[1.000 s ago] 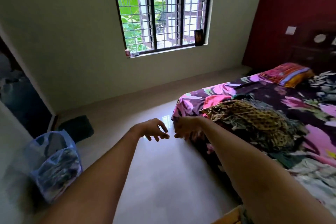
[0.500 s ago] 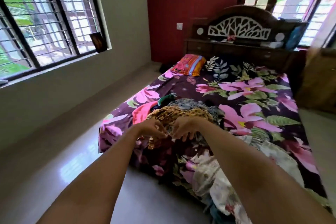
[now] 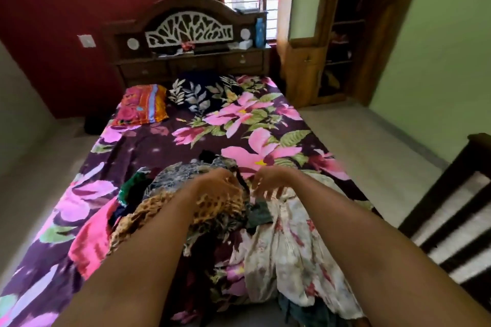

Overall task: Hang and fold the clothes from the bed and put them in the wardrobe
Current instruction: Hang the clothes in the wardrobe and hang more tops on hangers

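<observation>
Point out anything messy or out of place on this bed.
An unfolded heap of clothes sprawls across the near end of the bed. A leopard-print garment lies crumpled on it, and a white floral garment drapes over the near edge. Nothing else stands out.

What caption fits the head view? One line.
Left hand and right hand reach for the clothes pile on the bed.

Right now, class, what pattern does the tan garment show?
Dark leopard-style spots; the garment shows best in the head view.
</observation>
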### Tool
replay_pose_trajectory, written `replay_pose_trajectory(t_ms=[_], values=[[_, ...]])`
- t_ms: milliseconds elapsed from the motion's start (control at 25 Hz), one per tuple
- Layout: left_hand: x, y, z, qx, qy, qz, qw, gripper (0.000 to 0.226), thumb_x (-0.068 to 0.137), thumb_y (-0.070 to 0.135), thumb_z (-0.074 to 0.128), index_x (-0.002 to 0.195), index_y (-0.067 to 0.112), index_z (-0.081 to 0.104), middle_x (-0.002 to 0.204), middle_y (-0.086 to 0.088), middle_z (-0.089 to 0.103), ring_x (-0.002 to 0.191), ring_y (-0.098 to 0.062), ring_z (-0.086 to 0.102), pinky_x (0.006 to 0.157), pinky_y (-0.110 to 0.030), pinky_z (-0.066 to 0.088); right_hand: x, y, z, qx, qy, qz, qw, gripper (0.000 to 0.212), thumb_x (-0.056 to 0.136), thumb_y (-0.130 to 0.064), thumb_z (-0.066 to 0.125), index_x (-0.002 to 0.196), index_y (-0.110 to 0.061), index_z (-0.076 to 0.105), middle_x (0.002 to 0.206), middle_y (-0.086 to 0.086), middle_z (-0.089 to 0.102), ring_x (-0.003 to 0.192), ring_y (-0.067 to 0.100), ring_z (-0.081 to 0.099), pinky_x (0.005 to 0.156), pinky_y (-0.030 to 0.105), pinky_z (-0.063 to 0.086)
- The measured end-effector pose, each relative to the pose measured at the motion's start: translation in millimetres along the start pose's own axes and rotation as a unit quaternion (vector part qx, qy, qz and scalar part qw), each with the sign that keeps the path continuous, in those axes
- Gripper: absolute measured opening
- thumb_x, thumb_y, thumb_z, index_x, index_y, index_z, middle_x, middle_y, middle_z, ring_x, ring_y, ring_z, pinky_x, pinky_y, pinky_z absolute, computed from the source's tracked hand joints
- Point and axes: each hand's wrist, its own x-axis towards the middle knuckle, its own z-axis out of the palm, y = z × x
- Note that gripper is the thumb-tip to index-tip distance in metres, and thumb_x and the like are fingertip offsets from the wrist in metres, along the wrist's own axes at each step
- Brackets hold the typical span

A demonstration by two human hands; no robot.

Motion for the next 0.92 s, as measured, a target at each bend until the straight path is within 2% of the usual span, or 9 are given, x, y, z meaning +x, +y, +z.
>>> replay_pose_trajectory(t_ms=[80, 160, 280, 360, 480, 600, 680, 800, 920], values=[[36.6, 10.7, 7.5, 0.022, -0.048, 0.036, 0.998, 0.022, 0.087, 0.018, 0.066, 0.105, 0.006, 0.065, 0.089, -0.001, 0.062, 0.076, -0.012, 0.059, 0.063, -0.016, 0.050, 6.9, 28.0, -6.4, 0.037, -0.001, 0.049, 0.998, 0.023, 0.092, -0.013, 0.059, 0.113, -0.003, 0.061, 0.092, 0.006, 0.064, 0.077, 0.023, 0.063, 0.067, 0.034, 0.052], [71.6, 20.3, 18.6, 0.021, -0.090, 0.048, 0.995, 0.026, 0.085, 0.019, 0.068, 0.107, 0.006, 0.065, 0.093, -0.002, 0.061, 0.084, -0.018, 0.061, 0.073, -0.027, 0.052, 12.6, 58.0, -11.7, 0.075, 0.010, 0.086, 0.993, 0.023, 0.091, -0.019, 0.062, 0.111, -0.007, 0.060, 0.095, 0.006, 0.063, 0.086, 0.024, 0.064, 0.071, 0.036, 0.053], [122.7, 37.7, 31.1, 0.037, -0.129, 0.068, 0.989, 0.032, 0.084, 0.025, 0.069, 0.110, 0.009, 0.062, 0.092, -0.003, 0.061, 0.084, -0.019, 0.061, 0.079, -0.034, 0.054, 22.4, 102.7, -24.8, 0.116, 0.027, 0.128, 0.985, 0.033, 0.089, -0.023, 0.065, 0.116, -0.004, 0.060, 0.099, 0.008, 0.064, 0.088, 0.024, 0.066, 0.081, 0.042, 0.054], [155.7, 48.4, 36.7, 0.025, -0.147, 0.079, 0.986, 0.036, 0.083, 0.023, 0.070, 0.113, 0.005, 0.061, 0.089, -0.001, 0.061, 0.077, -0.015, 0.062, 0.075, -0.029, 0.055, 32.4, 130.1, -35.5, 0.135, 0.030, 0.149, 0.979, 0.035, 0.088, -0.024, 0.066, 0.117, -0.005, 0.060, 0.100, 0.009, 0.064, 0.087, 0.023, 0.066, 0.079, 0.040, 0.054], [199.8, 63.6, 38.0, 0.023, -0.167, 0.070, 0.983, 0.031, 0.085, 0.023, 0.068, 0.112, 0.009, 0.060, 0.087, 0.000, 0.063, 0.067, -0.008, 0.061, 0.062, -0.019, 0.053, 50.2, 163.3, -54.3, 0.160, 0.034, 0.174, 0.971, 0.034, 0.089, -0.022, 0.065, 0.118, -0.006, 0.059, 0.102, 0.010, 0.065, 0.087, 0.024, 0.065, 0.077, 0.039, 0.054], [242.1, 68.5, 42.4, 0.008, -0.172, 0.065, 0.983, 0.030, 0.084, 0.025, 0.069, 0.110, 0.013, 0.060, 0.088, -0.002, 0.066, 0.073, -0.013, 0.064, 0.079, -0.035, 0.057, 70.3, 190.4, -71.7, 0.170, 0.029, 0.181, 0.968, 0.033, 0.089, -0.021, 0.065, 0.117, -0.005, 0.058, 0.106, 0.013, 0.066, 0.091, 0.026, 0.067, 0.077, 0.039, 0.054], [265.3, 67.9, 46.3, 0.011, -0.191, 0.058, 0.980, 0.033, 0.084, 0.026, 0.069, 0.112, 0.010, 0.061, 0.092, -0.004, 0.067, 0.077, -0.015, 0.065, 0.085, -0.039, 0.055, 86.4, 206.7, -80.0, 0.181, 0.027, 0.192, 0.964, 0.034, 0.088, -0.020, 0.066, 0.118, -0.005, 0.058, 0.111, 0.015, 0.066, 0.096, 0.028, 0.067, 0.081, 0.042, 0.055], [299.7, 63.9, 50.0, 0.008, -0.213, 0.046, 0.976, 0.033, 0.085, 0.027, 0.069, 0.112, 0.011, 0.060, 0.096, -0.005, 0.066, 0.080, -0.016, 0.065, 0.074, -0.033, 0.056, 113.8, 229.1, -92.9, 0.182, 0.020, 0.200, 0.963, 0.035, 0.088, -0.021, 0.066, 0.118, -0.005, 0.059, 0.112, 0.016, 0.066, 0.097, 0.028, 0.068, 0.080, 0.041, 0.055], [341.5, 57.7, 49.4, -0.002, -0.222, 0.035, 0.974, 0.031, 0.087, 0.027, 0.066, 0.113, 0.014, 0.058, 0.095, -0.002, 0.064, 0.075, -0.011, 0.062, 0.061, -0.022, 0.049, 147.8, 255.4, -106.0, 0.180, 0.024, 0.205, 0.962, 0.034, 0.089, -0.021, 0.065, 0.119, -0.006, 0.058, 0.111, 0.016, 0.066, 0.095, 0.027, 0.068, 0.075, 0.038, 0.055]])
